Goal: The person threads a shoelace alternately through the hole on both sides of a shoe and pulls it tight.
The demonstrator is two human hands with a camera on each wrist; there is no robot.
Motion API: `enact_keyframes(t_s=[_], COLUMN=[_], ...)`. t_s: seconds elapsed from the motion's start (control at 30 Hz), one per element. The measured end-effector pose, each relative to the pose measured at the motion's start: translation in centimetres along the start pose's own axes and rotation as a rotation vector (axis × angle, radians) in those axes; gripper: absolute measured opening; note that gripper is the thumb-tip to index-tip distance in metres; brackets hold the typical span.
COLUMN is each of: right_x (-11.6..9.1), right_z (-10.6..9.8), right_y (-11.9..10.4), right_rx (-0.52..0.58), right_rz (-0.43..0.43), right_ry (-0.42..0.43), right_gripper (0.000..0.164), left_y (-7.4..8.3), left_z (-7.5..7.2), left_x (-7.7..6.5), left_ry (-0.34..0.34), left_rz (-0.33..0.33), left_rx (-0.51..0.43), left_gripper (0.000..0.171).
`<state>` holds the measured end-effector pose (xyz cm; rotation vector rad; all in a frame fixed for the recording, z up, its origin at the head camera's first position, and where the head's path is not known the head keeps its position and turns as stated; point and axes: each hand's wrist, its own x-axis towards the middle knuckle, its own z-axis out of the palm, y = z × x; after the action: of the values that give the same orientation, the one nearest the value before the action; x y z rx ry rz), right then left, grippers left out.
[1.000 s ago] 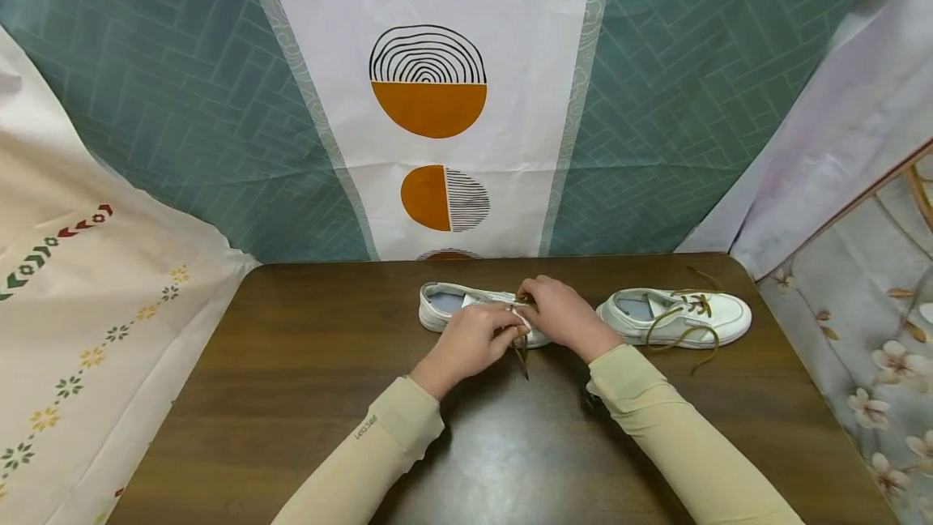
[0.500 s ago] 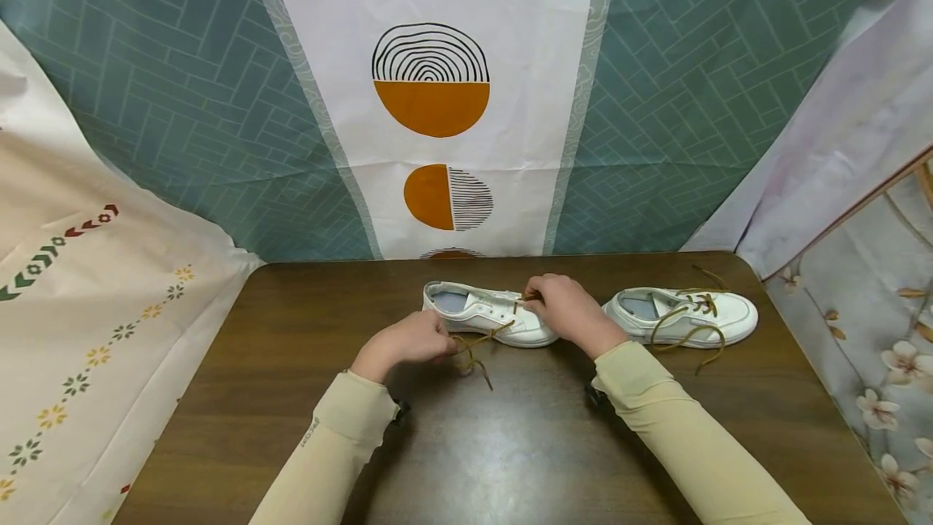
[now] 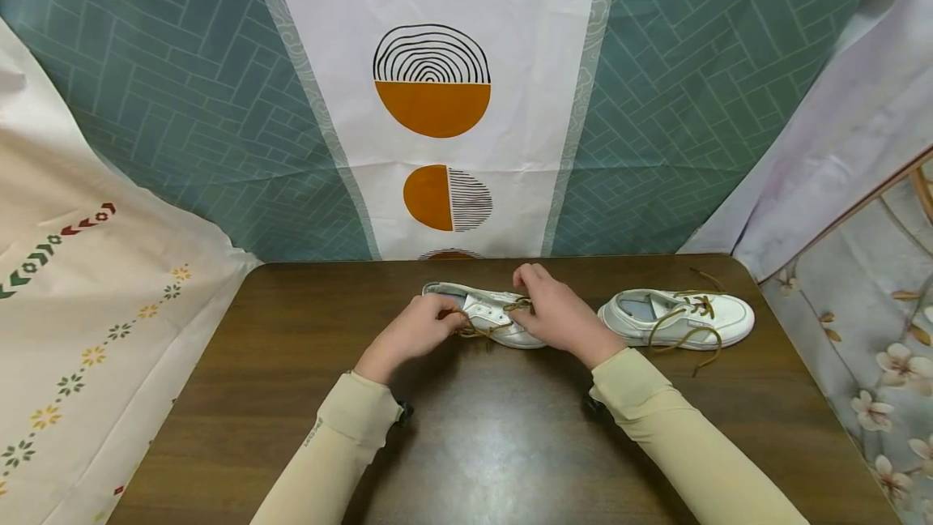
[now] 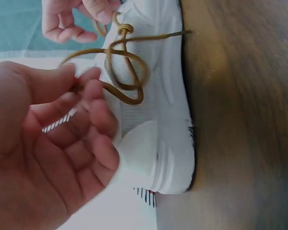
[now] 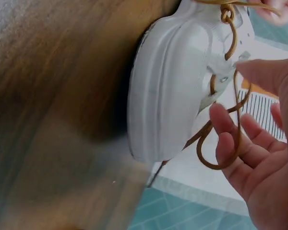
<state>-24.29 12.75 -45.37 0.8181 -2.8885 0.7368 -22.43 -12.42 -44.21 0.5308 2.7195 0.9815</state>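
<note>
A white sneaker [image 3: 487, 311] lies on its sole between both hands, toe to the right in the head view. My left hand [image 3: 413, 329] is by its heel end and pinches a brown shoelace [image 4: 127, 98] between thumb and fingertips; the lace loops back to a small knot [image 4: 126, 28] at the eyelets. Over the toe end, my right hand [image 3: 560, 311] has its thumb right at the lace by the eyelets. In the right wrist view its fingers [image 5: 225, 143] are loosely bent, apart from the thumb, with a loose lace loop [image 5: 206, 165] hanging across them.
To the right, a second white sneaker [image 3: 725, 314] has brown laces threaded, with loose ends trailing onto the table. The dark wooden table [image 3: 306, 306] ends at a patterned cloth backdrop [image 3: 437, 217]. More cloth hangs at both sides.
The left hand has moved left from the eyelets to the heel end, drawing a lace with it, then slightly up. The right hand has stayed over the toe end, its fingers now more spread.
</note>
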Motion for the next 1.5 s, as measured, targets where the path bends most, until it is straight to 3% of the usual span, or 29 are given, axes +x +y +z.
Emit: enact_keyframes(t_s=[0.13,0.3,0.53,0.6,0.7,0.8,0.9,1.03,1.1,1.2,1.37,1.5], right_x=[0.0,0.0,-0.1,-0.2,-0.4,-0.6,-0.7,-0.8,-0.8,-0.8,-1.0,-1.4], right_z=[0.1,0.6,1.2,1.3,1.4,1.4,1.3,1.0,1.0,1.1,1.1,1.0], right_y=[-0.8,-1.4,-1.5,-1.4,-1.1,-0.8,-0.5,-0.2,-0.2,-0.2,-0.2,-0.1], right_rx=[-0.111,-0.179,-0.195,-0.184,-0.139,-0.073,-0.015,0.028,0.043,0.056,0.059,0.034], right_rz=[-0.109,-0.258,-0.285,-0.283,-0.259,-0.207,-0.165,-0.133,-0.126,-0.122,-0.108,-0.075], right_ry=[0.03,0.016,0.019,0.026,0.024,0.019,0.028,0.047,0.05,0.038,0.048,0.136], right_gripper=[0.048,0.022,0.011,0.009,0.005,0.003,0.004,0.004,0.004,0.005,0.006,0.019], left_y=[0.5,0.8,0.7,0.7,0.9,1.8,3.3,4.9,5.1,4.9,4.4,4.2], left_z=[-0.3,-0.7,-1.5,-1.7,-1.9,-2.0,-1.6,0.1,1.1,2.5,3.5,3.7], left_x=[0.2,0.3,0.2,0.1,-0.4,-1.1,-1.6,-1.1,-0.6,0.1,0.8,0.9], left_ry=[0.053,0.13,0.18,0.168,0.114,0.077,0.149,0.283,0.287,0.27,0.292,0.279], left_rz=[0.054,0.108,0.121,0.091,-0.017,-0.124,-0.132,0.037,0.115,0.183,0.216,0.18], left_rx=[-0.109,-0.187,-0.269,-0.21,-0.007,0.262,0.409,0.381,0.348,0.321,0.308,0.265], left_gripper=[0.018,0.016,0.017,0.016,0.011,0.033,0.048,0.023,0.01,0.01,0.01,0.012])
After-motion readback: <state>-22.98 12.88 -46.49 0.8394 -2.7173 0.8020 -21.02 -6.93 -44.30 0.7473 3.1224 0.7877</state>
